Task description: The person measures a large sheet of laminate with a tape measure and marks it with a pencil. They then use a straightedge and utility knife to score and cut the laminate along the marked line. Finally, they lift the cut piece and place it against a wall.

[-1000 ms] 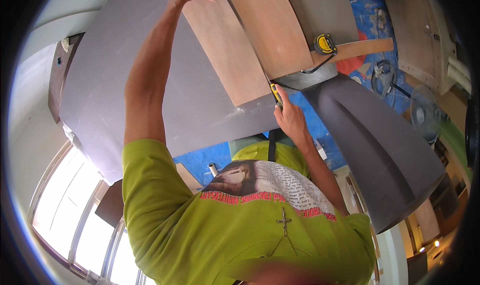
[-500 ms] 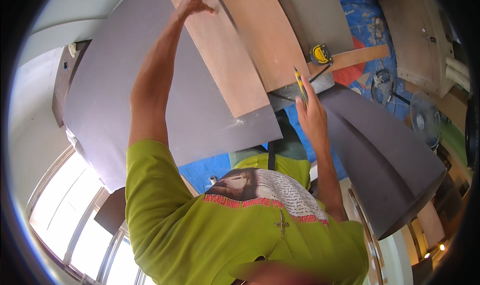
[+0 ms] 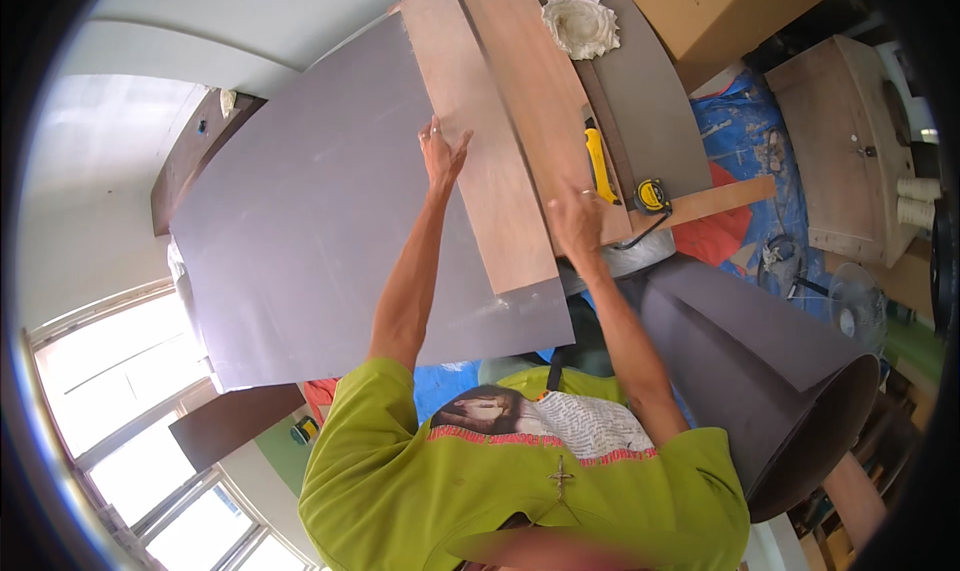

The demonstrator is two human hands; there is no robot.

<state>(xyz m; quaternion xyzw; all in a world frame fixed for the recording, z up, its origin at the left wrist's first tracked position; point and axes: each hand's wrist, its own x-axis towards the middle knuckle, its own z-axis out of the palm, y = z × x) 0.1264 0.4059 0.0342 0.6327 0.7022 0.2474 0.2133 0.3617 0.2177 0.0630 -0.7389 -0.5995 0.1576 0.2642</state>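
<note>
My left hand [image 3: 441, 159] is at the left edge of a long, light-brown wooden strip [image 3: 490, 186], thumb and fingers apart, holding nothing. This strip lies on a large grey sheet [image 3: 320, 211]. My right hand [image 3: 577, 223] hovers near a second brown board [image 3: 525, 81], its fingers smeared by motion. Just beyond it, a yellow utility knife [image 3: 600, 163] lies on the boards. To the knife's right sits a yellow and black tape measure [image 3: 652, 195], beside a narrow wooden slat [image 3: 725, 199].
A crumpled whitish bundle [image 3: 580, 28] rests at the far side, near a cardboard box [image 3: 715, 16]. A rolled grey sheet [image 3: 750, 351] bulges at right, close to a fan [image 3: 850, 306] and a wooden cabinet [image 3: 840, 156]. Blue sheeting [image 3: 745, 121] covers the floor.
The utility knife has left my right hand and now lies on the boards. My left hand has come back nearer along the strip. The view has shifted, showing more of the far side.
</note>
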